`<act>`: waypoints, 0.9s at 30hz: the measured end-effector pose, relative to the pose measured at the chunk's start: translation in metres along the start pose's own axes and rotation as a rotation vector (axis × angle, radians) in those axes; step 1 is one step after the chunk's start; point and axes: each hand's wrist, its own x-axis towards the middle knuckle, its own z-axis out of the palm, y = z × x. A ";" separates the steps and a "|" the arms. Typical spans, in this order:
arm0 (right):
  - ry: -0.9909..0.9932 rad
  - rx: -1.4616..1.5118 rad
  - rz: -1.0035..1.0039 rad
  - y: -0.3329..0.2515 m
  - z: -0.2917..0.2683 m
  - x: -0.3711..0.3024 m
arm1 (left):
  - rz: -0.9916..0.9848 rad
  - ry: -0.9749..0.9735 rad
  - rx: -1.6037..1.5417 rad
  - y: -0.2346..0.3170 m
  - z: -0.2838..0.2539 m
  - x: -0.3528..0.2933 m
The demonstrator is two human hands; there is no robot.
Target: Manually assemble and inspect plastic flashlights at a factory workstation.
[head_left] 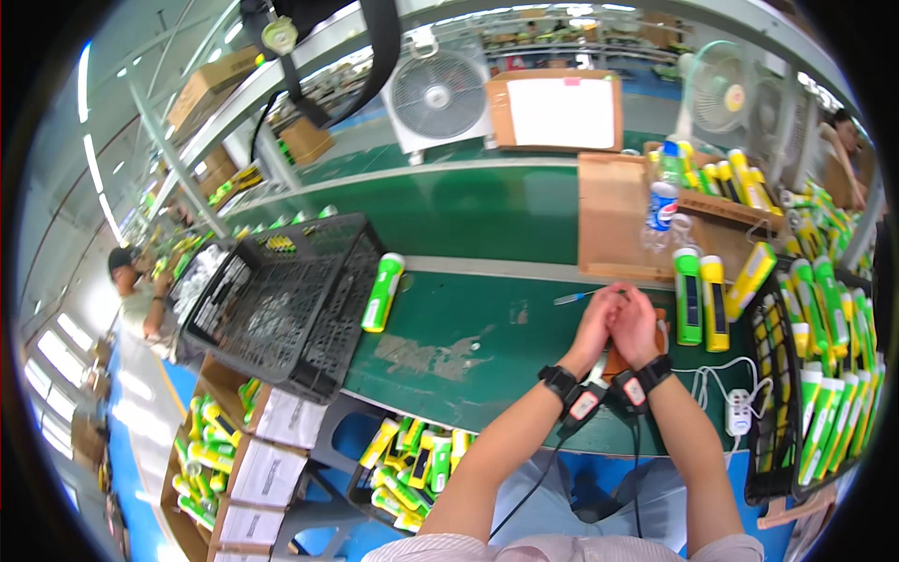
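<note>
My left hand [597, 325] and my right hand [637, 328] meet over the right part of the green workbench [449, 318], fingers curled in against each other. Whatever they hold, if anything, is hidden. A small screwdriver with a blue handle [568, 299] lies just left of my left hand. Beneath my wrists part of a brown-orange object [615, 363] shows. To the right of my right hand are a green flashlight [688, 298] and a yellow flashlight [714, 304], each with a dark panel. Another yellow flashlight [751, 281] leans beside them.
A black plastic crate [290, 300] sits at the left, beside a green flashlight [382, 292]. A bottle [661, 201] stands near cardboard at the back right. A white power strip [739, 412] with cables lies right of my forearm. A black basket [773, 412] of flashlights is at the right edge.
</note>
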 end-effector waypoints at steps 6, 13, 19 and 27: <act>0.069 -0.097 -0.028 -0.004 0.006 0.000 | 0.098 0.016 0.378 0.016 0.029 -0.013; 0.192 0.028 -0.042 -0.003 -0.005 0.007 | 0.211 0.209 0.805 0.005 0.046 -0.004; 0.279 -0.060 0.012 -0.009 0.005 0.002 | 0.542 0.300 0.950 0.006 0.047 -0.004; 0.348 0.054 0.034 -0.004 0.023 0.002 | 0.735 0.269 0.651 0.046 0.063 -0.025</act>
